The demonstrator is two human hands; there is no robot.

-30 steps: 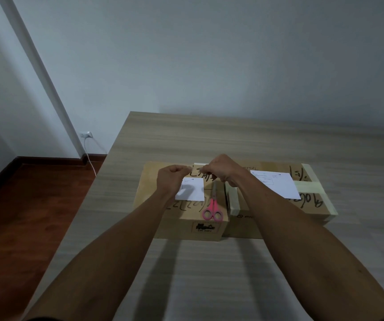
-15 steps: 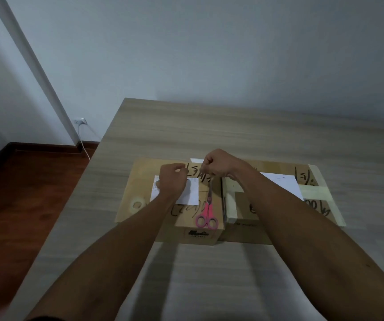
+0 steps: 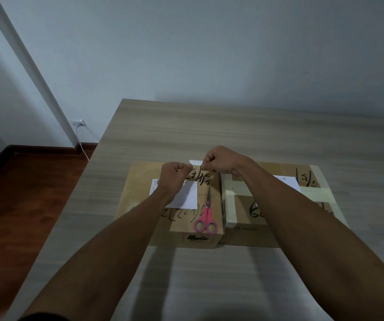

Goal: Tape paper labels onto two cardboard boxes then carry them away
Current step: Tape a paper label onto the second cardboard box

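Both hands hover over the far part of the left box, fists curled, thumb against forefinger. The left hand (image 3: 174,176) and the right hand (image 3: 218,159) pinch toward each other with a small gap between; a clear strip of tape may be stretched there, but it is too thin and dim to tell, so what each grip holds cannot be confirmed. Under the left wrist lies a white paper label (image 3: 186,195) flat on the left box (image 3: 140,198), with pink-handled scissors (image 3: 206,218) resting just beside it, blades pointing away. The right box (image 3: 251,218) touches the left one and carries its own white label (image 3: 289,183) and pale tape bands. Tape is likely limp and sticky, best held taut by its two ends; the paper is light and will shift unless pinned. The boxes look stiff, best lifted from below. Black marker scrawls cross both lids but cannot be read; a small printed mark on the left box front is blurred. Both sit on the wooden bench (image 3: 209,135).
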